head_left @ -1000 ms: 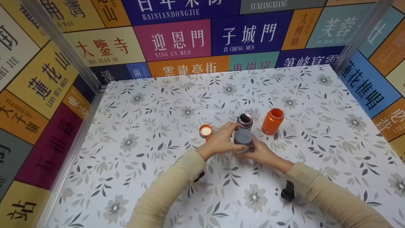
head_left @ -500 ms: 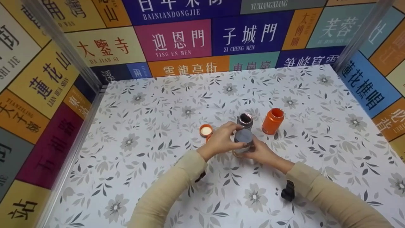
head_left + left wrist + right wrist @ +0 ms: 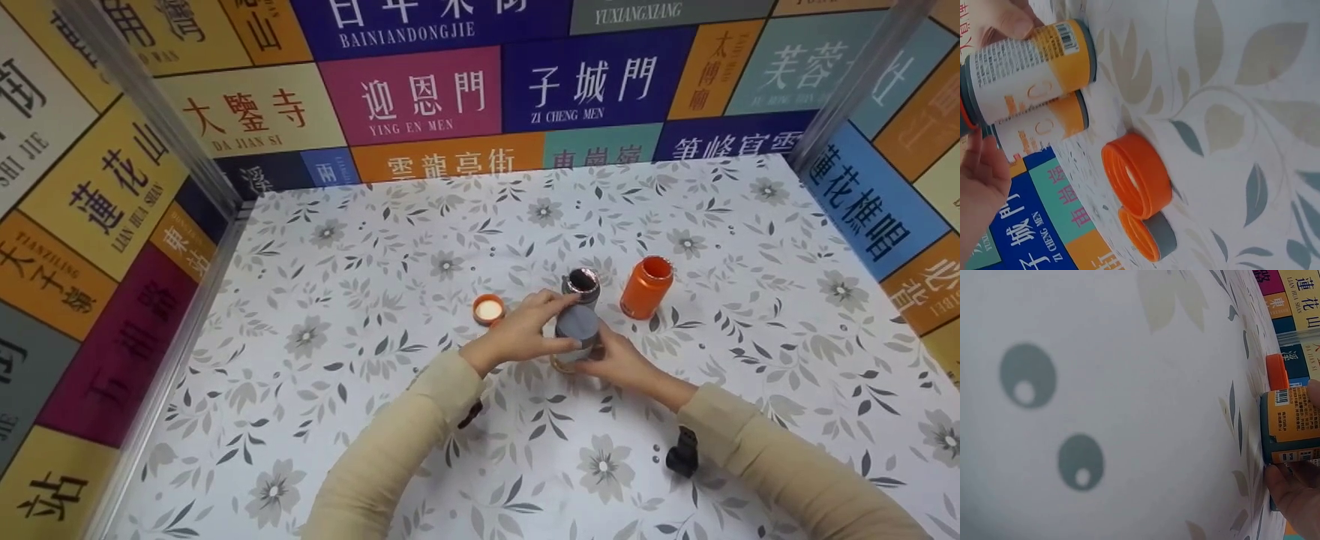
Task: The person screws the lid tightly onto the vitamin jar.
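Note:
My left hand [image 3: 531,331] grips the grey lid [image 3: 577,323] on top of an upright bottle with a yellow-and-white label [image 3: 1027,70]. Lower down, my right hand [image 3: 621,360] holds the body of the same bottle, also seen by its label in the right wrist view, where my right hand [image 3: 1300,503] curls under it. Orange shows at the lid's edge in the left wrist view. Just behind stands a second, lidless grey bottle [image 3: 583,282] with a torn shiny seal round its mouth. An open orange bottle [image 3: 646,289] stands to its right.
Left of my left hand, a grey cap with an orange inside [image 3: 1154,239] and an orange cap [image 3: 1140,175] lie side by side on the table. A flower-patterned cover [image 3: 375,247] spreads over the table. Walls with coloured sign panels [image 3: 412,94] border it.
My left hand has turned slightly on the lid, its wrist shifting a little left and hiding more of the orange cap. My right hand and the bottles stay put.

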The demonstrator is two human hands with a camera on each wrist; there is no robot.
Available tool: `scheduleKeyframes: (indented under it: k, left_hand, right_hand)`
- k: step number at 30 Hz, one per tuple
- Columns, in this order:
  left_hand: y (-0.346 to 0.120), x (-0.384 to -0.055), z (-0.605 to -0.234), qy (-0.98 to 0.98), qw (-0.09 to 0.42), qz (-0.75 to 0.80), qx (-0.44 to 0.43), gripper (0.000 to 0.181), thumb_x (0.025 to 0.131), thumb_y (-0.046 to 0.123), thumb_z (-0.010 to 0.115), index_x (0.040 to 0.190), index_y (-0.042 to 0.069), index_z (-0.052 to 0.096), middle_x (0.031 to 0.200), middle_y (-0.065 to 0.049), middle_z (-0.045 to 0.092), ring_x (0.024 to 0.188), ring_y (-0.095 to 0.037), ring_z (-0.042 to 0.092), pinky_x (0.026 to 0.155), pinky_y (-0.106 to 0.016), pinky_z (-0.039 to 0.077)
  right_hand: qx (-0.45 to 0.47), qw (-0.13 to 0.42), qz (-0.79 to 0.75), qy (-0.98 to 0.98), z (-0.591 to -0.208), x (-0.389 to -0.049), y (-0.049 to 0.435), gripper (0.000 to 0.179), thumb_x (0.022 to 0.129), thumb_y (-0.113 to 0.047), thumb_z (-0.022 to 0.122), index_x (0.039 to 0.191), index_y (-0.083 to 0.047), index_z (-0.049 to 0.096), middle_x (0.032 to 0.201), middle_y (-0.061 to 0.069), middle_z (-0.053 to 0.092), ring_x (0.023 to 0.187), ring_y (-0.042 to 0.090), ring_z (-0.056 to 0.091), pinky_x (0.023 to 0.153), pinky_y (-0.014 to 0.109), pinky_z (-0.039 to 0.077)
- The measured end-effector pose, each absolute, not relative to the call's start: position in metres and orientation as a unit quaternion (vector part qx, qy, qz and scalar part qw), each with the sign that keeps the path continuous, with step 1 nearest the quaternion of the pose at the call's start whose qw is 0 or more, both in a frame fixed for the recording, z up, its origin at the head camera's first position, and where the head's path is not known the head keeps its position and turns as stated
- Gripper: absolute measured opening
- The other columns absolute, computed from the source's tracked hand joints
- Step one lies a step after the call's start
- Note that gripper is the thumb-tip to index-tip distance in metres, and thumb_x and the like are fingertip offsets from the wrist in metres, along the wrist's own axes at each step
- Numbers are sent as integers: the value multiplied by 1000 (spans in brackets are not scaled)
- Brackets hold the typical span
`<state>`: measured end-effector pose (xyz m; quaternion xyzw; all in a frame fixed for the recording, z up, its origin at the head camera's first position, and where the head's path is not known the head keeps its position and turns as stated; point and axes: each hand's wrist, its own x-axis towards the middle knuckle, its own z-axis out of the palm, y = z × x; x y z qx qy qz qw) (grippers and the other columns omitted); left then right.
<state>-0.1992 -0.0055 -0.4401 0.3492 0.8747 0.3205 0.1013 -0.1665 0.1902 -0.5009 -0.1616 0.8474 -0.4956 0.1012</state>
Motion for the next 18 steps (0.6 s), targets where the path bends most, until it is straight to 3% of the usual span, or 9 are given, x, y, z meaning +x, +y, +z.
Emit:
scheduleKeyframes:
  k: [4,8,13,18]
  left_hand:
    - [0,-191,-441,890,50,341,297,65,72,47,73,122,11,50,109,-3,53,98,-15,50,86,-26,41]
    - [5,-186,-442,892,9,363,269,55,70,44,76,107,9,55,97,-2,54,89,-16,51,77,-23,42]
    - [4,-188,-443,884,14,377,277,52,72,38,76,111,8,59,99,-3,56,90,-20,56,76,-20,43]
    - [-1,-191,-443,872,47,377,307,53,79,30,71,123,6,55,111,-6,55,100,-21,55,86,-21,42]
  right_hand:
    - [-157,104,-495,848,-500,-166,189,85,73,-21,76,140,-3,26,126,24,50,106,35,55,92,45,43]
    - [-151,108,-492,851,-490,-161,185,82,75,-18,75,139,-3,27,125,23,51,106,34,55,92,45,43]
    - [-156,106,-491,851,-468,-152,179,77,76,-12,74,137,1,28,122,23,52,104,34,55,89,45,43]
    - [-156,107,-495,848,-476,-155,182,77,76,-12,73,138,1,28,125,23,49,106,33,54,90,44,42]
